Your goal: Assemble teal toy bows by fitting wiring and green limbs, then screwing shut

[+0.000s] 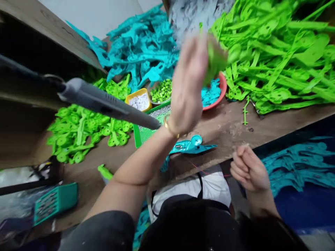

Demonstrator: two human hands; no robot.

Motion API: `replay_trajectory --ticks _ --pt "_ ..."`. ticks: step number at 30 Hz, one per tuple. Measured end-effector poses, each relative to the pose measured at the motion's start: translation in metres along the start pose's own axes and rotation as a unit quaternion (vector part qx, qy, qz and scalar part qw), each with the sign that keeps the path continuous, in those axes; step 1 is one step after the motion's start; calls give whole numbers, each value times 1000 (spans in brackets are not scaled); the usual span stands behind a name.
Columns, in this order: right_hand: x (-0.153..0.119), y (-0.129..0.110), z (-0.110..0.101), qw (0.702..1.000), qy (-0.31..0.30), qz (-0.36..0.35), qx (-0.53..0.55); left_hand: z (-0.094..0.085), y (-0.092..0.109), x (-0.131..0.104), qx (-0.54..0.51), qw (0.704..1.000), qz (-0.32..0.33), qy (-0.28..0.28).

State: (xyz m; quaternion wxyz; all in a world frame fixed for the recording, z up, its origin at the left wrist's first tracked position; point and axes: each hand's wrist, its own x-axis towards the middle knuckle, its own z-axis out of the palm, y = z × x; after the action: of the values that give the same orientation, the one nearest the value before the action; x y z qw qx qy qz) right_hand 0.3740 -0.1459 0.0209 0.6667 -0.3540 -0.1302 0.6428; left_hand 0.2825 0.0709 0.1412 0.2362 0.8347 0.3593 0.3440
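My left hand (190,83), blurred by motion, is stretched over the work table in front of the red bowl (223,89). Its fingers curl around a smeared green plastic part (216,61), whose exact shape is unclear. At the table's front edge, my right hand (248,169) is closed in a fist, and whatever it may hold is hidden. Between the hands, a teal plastic part (193,145) with a round disc lies on the wood. A grey electric screwdriver (110,104) hangs on the left, its tip close to my left wrist.
Green parts (282,62) are heaped at right, more green parts (78,132) at left, teal parts (143,48) behind. A green tray (137,134) of small metal pieces, a yellow dish (128,99) and a teal basket (68,198) stand about. Teal parts (300,167) lie at lower right.
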Motion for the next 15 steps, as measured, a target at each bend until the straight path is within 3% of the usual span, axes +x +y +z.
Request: replay_trajectory --ticks 1,4,7,8,10,12,13,15 --pt "-4 -6 2 999 -20 14 20 -2 -16 -31 -60 996 62 1" --pt "-10 -16 2 997 -65 30 -9 -1 -68 -111 -60 972 169 -154" --pt "6 -4 -2 978 36 -34 -201 7 -109 -150 -26 962 183 -200" --pt "15 4 -3 947 87 -79 -297 11 -117 -156 -18 962 179 -206" --pt "33 19 -5 850 133 -160 -485 16 -125 -159 -8 964 163 -211" --pt "42 31 -6 753 106 -189 -621 19 -126 -160 8 971 135 -197" --pt "43 34 -5 720 84 -189 -662 20 -125 -161 17 975 117 -187" --pt "36 38 -2 689 46 -179 -700 18 -123 -164 17 980 91 -175"
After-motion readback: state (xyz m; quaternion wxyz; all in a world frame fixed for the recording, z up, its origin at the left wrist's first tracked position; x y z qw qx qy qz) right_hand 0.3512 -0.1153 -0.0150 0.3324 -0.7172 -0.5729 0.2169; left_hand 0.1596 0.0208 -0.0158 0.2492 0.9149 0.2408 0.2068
